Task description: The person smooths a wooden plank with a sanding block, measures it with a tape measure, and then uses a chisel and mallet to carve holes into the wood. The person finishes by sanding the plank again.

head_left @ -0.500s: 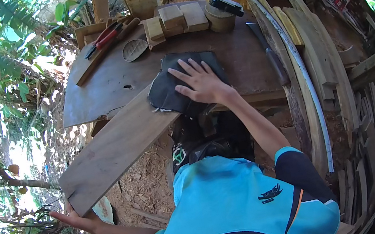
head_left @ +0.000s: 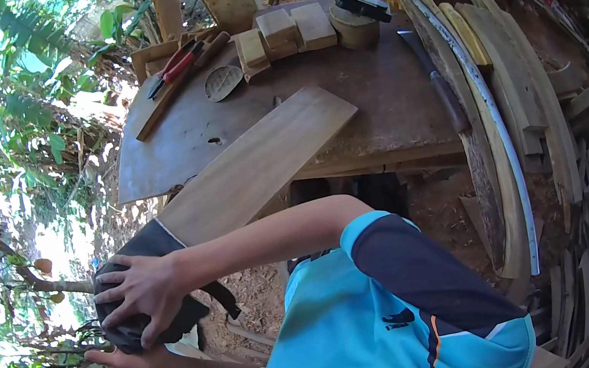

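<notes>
A long, flat wooden board slants from the bench top down to the lower left, its far end resting on the bench. My right hand lies on a black cloth draped over the board's near end, fingers spread and palm down. My right arm reaches across my body. Beneath the cloth, my left hand supports the board's near end; its thumb side shows, while the other fingers are hidden. A strip of the cloth hangs off the board's edge.
On the wooden bench are red-handled pliers, an oval piece, several wood blocks, a round container topped by a dark device, and a long-handled blade. Long planks stand at the right. Foliage borders the left.
My right hand and the black cloth have moved from the board's far end down to its near end at the lower left. The board's far end is now uncovered. My left hand stays there.
</notes>
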`<state>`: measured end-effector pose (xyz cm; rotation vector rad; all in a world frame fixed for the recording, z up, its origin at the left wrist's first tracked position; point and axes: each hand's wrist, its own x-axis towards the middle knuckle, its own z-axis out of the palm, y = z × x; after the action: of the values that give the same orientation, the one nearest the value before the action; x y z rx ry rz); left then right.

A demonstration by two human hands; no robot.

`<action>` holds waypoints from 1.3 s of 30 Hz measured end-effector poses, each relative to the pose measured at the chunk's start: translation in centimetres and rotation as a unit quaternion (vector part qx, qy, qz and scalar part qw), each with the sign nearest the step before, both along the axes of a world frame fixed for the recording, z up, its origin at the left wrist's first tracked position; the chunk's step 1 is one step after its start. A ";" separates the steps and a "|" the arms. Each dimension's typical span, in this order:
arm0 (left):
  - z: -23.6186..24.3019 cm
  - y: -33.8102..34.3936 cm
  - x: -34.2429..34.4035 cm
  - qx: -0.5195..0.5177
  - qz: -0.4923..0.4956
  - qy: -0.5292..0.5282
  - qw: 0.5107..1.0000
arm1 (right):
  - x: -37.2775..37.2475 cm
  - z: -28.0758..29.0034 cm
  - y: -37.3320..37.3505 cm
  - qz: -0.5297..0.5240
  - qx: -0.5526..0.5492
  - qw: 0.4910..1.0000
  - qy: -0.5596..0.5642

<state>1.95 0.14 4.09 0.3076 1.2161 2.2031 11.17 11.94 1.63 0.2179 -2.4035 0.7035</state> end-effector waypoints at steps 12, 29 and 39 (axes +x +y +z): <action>-2.4 -0.7 -1.5 -0.113 -0.074 0.255 0.957 | 26.0 -9.7 10.6 -0.554 -0.037 0.824 -0.116; -2.8 1.2 -7.4 0.067 0.205 0.367 0.905 | 21.1 1.9 6.2 -0.305 -0.017 0.936 -0.172; -3.2 6.6 -11.1 0.107 0.171 0.479 0.854 | 37.4 -4.3 11.9 -0.371 -0.177 0.888 -0.207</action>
<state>-9.12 6.72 0.94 1.5318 1.5846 2.5612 48.62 23.85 -2.63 -1.0462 -2.3903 0.8383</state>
